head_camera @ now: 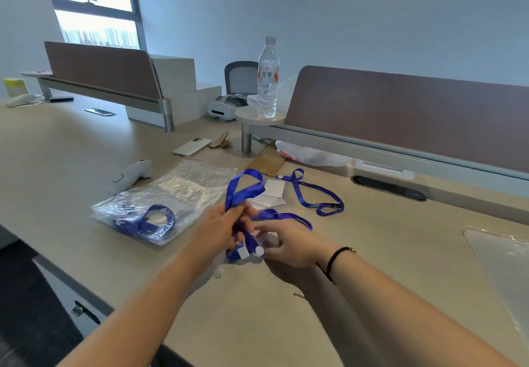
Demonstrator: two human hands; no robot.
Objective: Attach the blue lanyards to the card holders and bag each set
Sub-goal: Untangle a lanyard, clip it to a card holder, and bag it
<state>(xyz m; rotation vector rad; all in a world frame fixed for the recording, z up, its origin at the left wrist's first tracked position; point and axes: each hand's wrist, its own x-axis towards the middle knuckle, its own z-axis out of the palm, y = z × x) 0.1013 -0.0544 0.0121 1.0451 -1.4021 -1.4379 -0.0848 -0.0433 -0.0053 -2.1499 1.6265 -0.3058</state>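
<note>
My left hand (219, 230) grips a blue lanyard (243, 192) whose loop stands up above my fingers. My right hand (289, 243) pinches the lanyard's lower end by its white clip, over a clear card holder (267, 240) that is mostly hidden beneath my fingers. A second blue lanyard (317, 194) lies loose on the desk behind. White card holders (273, 192) lie between the two lanyards. To the left, a clear zip bag (171, 194) holds a bagged lanyard set (148, 222).
An empty zip bag (503, 255) lies at the right edge. A white controller (130, 176), a phone (191, 146), a white plastic bag (312, 154) and a water bottle (267, 80) on a small round shelf stand behind. Desk dividers run along the back.
</note>
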